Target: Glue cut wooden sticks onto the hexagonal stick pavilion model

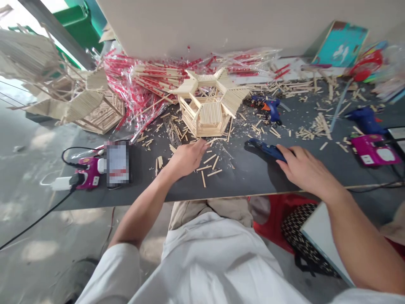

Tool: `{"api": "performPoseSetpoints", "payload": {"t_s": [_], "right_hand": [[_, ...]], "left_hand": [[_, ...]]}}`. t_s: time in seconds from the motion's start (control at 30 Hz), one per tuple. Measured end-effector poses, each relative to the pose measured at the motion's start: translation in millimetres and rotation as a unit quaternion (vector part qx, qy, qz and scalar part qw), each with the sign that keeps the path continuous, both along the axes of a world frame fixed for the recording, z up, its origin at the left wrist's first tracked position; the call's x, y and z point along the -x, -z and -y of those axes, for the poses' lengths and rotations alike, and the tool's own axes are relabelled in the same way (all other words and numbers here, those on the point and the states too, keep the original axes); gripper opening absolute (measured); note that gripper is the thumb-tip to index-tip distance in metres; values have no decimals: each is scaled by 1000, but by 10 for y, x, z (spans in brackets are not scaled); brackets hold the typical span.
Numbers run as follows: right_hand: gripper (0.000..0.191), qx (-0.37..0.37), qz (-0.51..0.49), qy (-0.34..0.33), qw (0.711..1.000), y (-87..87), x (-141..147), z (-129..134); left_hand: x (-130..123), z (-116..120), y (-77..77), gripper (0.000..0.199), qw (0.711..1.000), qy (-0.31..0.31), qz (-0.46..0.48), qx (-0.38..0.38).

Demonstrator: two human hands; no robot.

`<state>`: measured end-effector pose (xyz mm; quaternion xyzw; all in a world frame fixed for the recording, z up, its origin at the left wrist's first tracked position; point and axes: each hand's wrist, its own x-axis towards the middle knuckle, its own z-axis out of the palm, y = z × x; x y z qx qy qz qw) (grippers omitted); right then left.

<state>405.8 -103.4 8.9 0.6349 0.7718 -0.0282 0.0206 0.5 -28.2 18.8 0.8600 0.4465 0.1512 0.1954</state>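
Note:
My left hand (189,159) reaches over the grey tabletop with its fingertips pinched together. A short wooden stick (211,141) shows at those fingertips, just in front of the wooden stick model (205,114). This model has a many-sided openwork base and flared, slatted roof panels. On the right, my right hand (303,169) is wrapped round the handle of blue-handled pliers (267,150). Their dark jaws point left, towards the loose cut sticks (209,169) between my hands.
Red-and-clear plastic packs of sticks (139,80) lie along the wall. A larger stick model (85,105) stands left. Blue glue guns (271,109) and a magenta power socket (375,150) are on the right. A phone (117,164) lies beside another magenta socket (90,172) on the left.

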Motion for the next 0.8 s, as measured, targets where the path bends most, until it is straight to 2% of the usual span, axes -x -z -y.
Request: {"api": "performPoseSetpoints", "payload": {"t_s": [0.1, 0.17, 0.23, 0.3, 0.37, 0.5, 0.63, 0.8], "right_hand": [[53, 66, -119, 49, 989, -183, 175, 37], [43, 165, -215, 73, 960, -295, 338, 35], [34, 220, -255, 61, 940, -373, 544, 12], [31, 203, -267, 15, 942, -407, 772, -24], [37, 169, -302, -19, 938, -407, 990, -64], [37, 170, -364, -29, 915, -390, 1300, -123], [35, 172, -388, -25, 905, -385, 1443, -150], [34, 163, -381, -20, 910, -366, 1525, -138]], "left_hand": [[-24, 12, -5, 34, 999, -6, 32, 24], [-33, 19, -7, 33, 997, -2, 63, 38], [-34, 25, -15, 34, 995, 2, 91, 50], [-29, 34, -32, 36, 993, 1, 105, 62], [-20, 43, -54, 36, 992, -6, 106, 70], [-13, 64, -95, 35, 994, -21, 89, 65], [-43, 94, -117, 30, 994, -22, 78, 79], [-69, 116, -112, 28, 993, -18, 75, 89]]}}
